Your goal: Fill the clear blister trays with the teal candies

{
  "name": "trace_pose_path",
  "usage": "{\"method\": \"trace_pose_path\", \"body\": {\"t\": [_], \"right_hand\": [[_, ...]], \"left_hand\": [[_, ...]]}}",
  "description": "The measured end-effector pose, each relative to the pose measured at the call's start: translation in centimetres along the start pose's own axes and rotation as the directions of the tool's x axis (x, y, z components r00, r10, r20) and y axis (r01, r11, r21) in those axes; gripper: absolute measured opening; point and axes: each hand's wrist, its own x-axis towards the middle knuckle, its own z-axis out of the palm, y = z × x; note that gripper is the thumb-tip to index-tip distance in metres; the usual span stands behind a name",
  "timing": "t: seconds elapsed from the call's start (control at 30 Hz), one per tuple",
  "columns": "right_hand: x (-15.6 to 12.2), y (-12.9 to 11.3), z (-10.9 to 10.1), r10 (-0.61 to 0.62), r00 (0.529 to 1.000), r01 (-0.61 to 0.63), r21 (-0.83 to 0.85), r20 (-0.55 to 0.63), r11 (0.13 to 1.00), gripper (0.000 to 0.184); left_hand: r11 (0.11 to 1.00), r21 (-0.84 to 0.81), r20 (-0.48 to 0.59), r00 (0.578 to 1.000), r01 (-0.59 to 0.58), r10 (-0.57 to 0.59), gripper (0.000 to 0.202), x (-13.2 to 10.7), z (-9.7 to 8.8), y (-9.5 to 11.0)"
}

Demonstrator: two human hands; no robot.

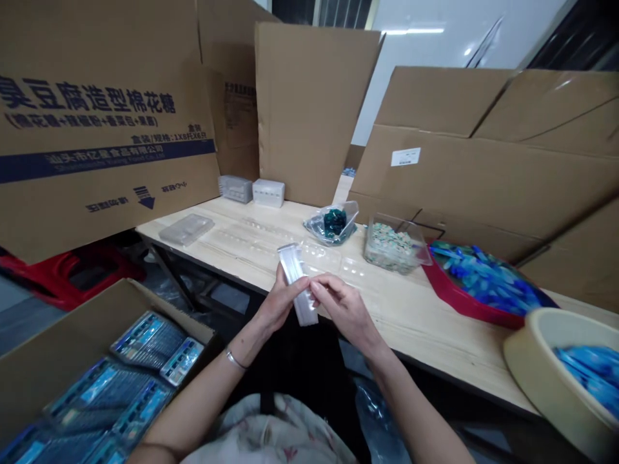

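Note:
A narrow stack of clear plastic trays [291,263] is held upright and a little tilted over the table's front edge. My left hand [277,301] is wrapped round its left side, with the thumb across the front. My right hand [342,308] pinches the stack's right edge between thumb and bent fingers, close to the left thumb. Just beyond, more clear plastic trays [309,254] lie flat in rows on the table [406,316]. Exactly what the right fingertips grip within the stack is too small to make out.
Behind the trays lie a clear bag of dark green pieces [334,223] and a clear tub of pale flakes [393,248]. To the right are a red tray [464,310] and a cream basin [527,361] with blue pieces. An open carton [140,293] of packed boxes stands lower left; cardboard [314,109] walls the back.

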Motion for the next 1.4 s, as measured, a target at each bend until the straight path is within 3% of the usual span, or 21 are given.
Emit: {"method": "trace_pose_path", "body": {"t": [0.13,0.37,0.67,1.0,1.4], "right_hand": [[0.9,0.8,-0.3,0.174,0.984,-0.178,0.214,0.038,0.961,0.027],[1.1,2.0,-1.0,0.285,0.952,-0.306,0.343,0.111,0.888,0.031],[1.0,2.8,-1.6,0.295,0.947,-0.322,0.354,0.131,0.878,0.031],[1.0,3.3,-2.0,0.290,0.942,-0.335,0.394,0.170,0.856,0.034],[1.1,3.9,-2.3,0.273,0.942,-0.333,0.428,0.197,0.840,0.029]], "left_hand": [[0.998,0.059,0.015,0.999,0.028,-0.029,0.081,-0.4,0.4,-0.5],[0.993,0.090,0.050,0.996,0.076,-0.080,0.083,-0.5,0.4,-0.9],[0.981,0.131,0.047,0.987,0.146,-0.153,0.094,-0.2,0.4,-1.5],[0.975,0.145,0.048,0.983,0.169,-0.178,0.091,0.2,0.2,-2.0],[0.979,0.124,0.075,0.982,0.164,-0.174,0.073,0.1,0.5,-2.1]]}}
